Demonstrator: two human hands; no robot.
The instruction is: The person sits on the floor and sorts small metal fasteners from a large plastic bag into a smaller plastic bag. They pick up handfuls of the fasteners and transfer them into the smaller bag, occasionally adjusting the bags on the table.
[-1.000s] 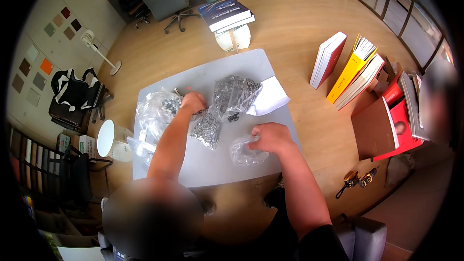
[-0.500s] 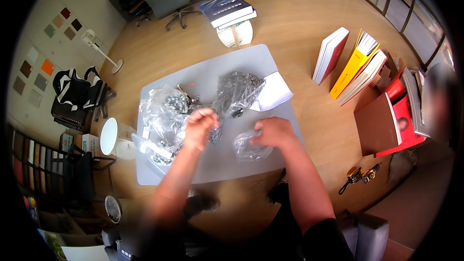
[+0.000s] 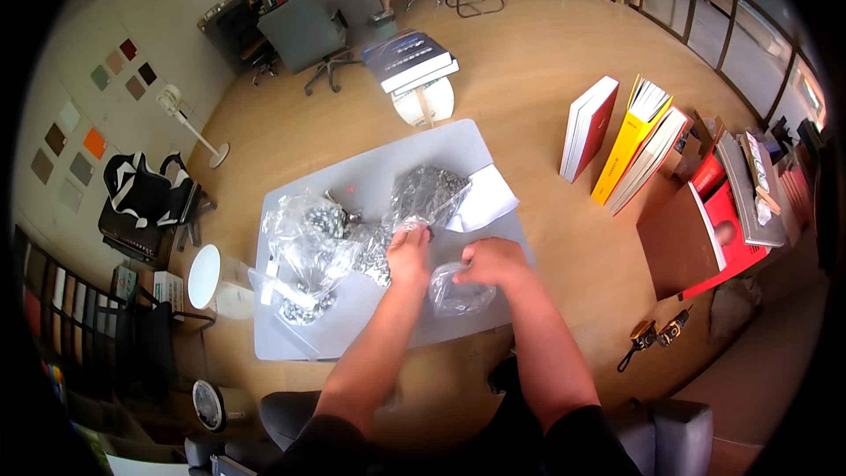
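Perhaps fingertips (image 3: 421, 234) behind small bag (image 3: 458, 293).

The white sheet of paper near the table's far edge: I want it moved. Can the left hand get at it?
Probably yes: the left hand lies just short of the white sheet of paper, whose near part shows bare.

A small clear plastic bag (image 3: 458, 291) is held near the front edge of the grey table (image 3: 388, 172), under the right hand (image 3: 493, 263). A larger clear bag of small metal parts (image 3: 427, 194) is seen toward the back right corner, beside a white sheet of paper (image 3: 486, 198). Crumpled clear bags (image 3: 304, 251) with more metal parts are spread along the left edge. No screens or signs are seen on the table.
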